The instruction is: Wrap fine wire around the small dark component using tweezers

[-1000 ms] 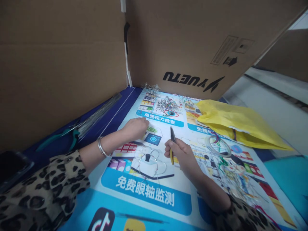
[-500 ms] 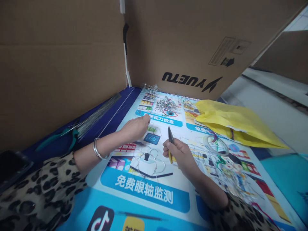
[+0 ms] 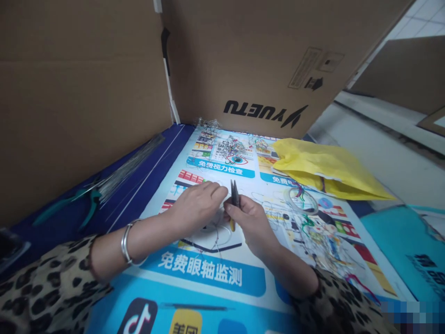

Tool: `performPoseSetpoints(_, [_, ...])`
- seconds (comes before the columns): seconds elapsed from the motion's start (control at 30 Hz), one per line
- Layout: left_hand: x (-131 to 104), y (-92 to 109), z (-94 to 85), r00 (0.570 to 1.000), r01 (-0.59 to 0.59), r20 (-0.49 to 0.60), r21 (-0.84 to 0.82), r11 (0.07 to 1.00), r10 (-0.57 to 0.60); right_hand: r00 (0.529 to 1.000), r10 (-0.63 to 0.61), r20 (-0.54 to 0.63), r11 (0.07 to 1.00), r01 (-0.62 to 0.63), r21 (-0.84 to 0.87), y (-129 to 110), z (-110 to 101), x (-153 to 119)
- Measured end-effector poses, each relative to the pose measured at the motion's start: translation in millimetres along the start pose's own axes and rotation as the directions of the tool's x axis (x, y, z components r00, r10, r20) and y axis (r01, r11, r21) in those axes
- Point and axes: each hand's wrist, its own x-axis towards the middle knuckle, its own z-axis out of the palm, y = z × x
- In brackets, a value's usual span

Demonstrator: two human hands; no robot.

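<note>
My left hand [image 3: 198, 206], with a silver bangle at the wrist, is closed in a pinch above the printed sheet [image 3: 215, 273]; what its fingertips hold is too small to make out. Close to its right, my right hand [image 3: 248, 218] grips small pliers [image 3: 234, 195] with dark jaws pointing up and a yellow handle below. The jaws look slightly apart, beside the left fingertips. Under the hands lies a loop of thin wire [image 3: 222, 236], partly hidden by them.
Tangled wires [image 3: 232, 146] lie at the back, more coloured strands [image 3: 330, 246] at the right near a clear ring [image 3: 306, 202]. A yellow bag [image 3: 323, 164] is back right. Straight wires [image 3: 128, 167] and teal-handled pliers [image 3: 92, 208] lie left. Cardboard walls [image 3: 86, 83] stand behind.
My left hand has moved down and toward me, closing the gap to the pliers. My right hand still grips them. The whole view has shifted a little.
</note>
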Motion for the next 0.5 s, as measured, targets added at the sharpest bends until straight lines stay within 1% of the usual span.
performPoseSetpoints(0.1, [1.1, -0.1, 1.3, 0.991, 0.127, 0.062, -0.141, 0.982, -0.119, 0.999, 0.0, 0.034, 1.0, -0.001, 0.003, -3.1, -2.2, -0.9])
performPoseSetpoints(0.17, [2.5, -1.5, -0.7, 0.979, 0.191, 0.123, -0.276, 0.942, -0.162, 0.998, -0.016, 0.061, 0.999, 0.018, -0.033, -4.9, -4.2, -1.1])
performPoseSetpoints(0.23, [3.6, -4.0, -4.3, 0.978, 0.191, 0.162, -0.407, 0.893, -0.135, 0.996, -0.024, 0.088, 0.994, 0.033, -0.103, -5.2, -6.1, -1.3])
performPoseSetpoints(0.3, [3.9, -6.8, -7.6, 0.979, 0.178, 0.174, -0.504, 0.845, -0.102, 0.994, -0.024, 0.109, 0.983, 0.043, -0.177, -4.1, -7.6, -1.3])
performPoseSetpoints(0.43, [2.5, -10.0, -10.0, 0.977, 0.188, 0.191, -0.593, 0.783, -0.09, 0.99, -0.006, 0.143, 0.969, 0.041, -0.244, -3.4, -9.7, -1.6])
performPoseSetpoints(0.5, [1.7, -10.9, -9.7, 0.979, 0.194, 0.174, -0.623, 0.758, -0.107, 0.99, -0.007, 0.14, 0.96, 0.046, -0.276, -6.1, -11.4, -1.6])
